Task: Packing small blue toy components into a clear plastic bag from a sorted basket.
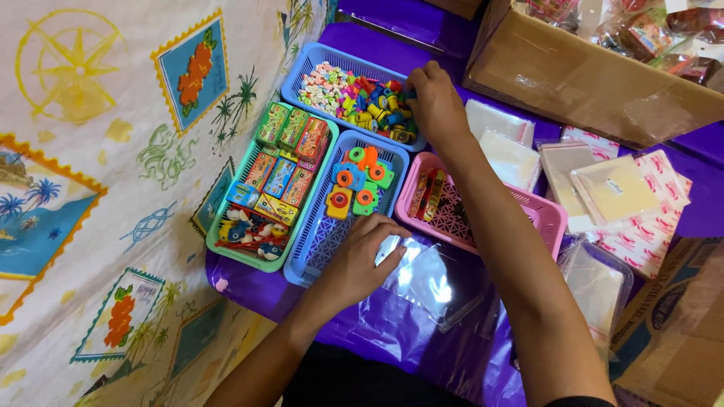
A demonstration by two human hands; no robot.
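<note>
Purple table (pixel 392 316): left hand (pixel 362 260) spread flat on clear glossy bag (pixel 430 279).

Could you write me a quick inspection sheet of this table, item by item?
Surface: purple sheet over the table.
Job's things: far blue basket of small coloured pieces; clear bag lying flat on the sheet.
Clutter: green basket of little boxes and toys; near blue basket with toy cameras; pink basket, nearly empty; stacks of clear bags.
Hands: right hand reaches into the far blue basket; whether it grips anything cannot be told. Left hand rests open, fingertips on the clear bag.
Cables: nothing seen.
Surroundings: printed cloth at left; cardboard box behind.
</note>
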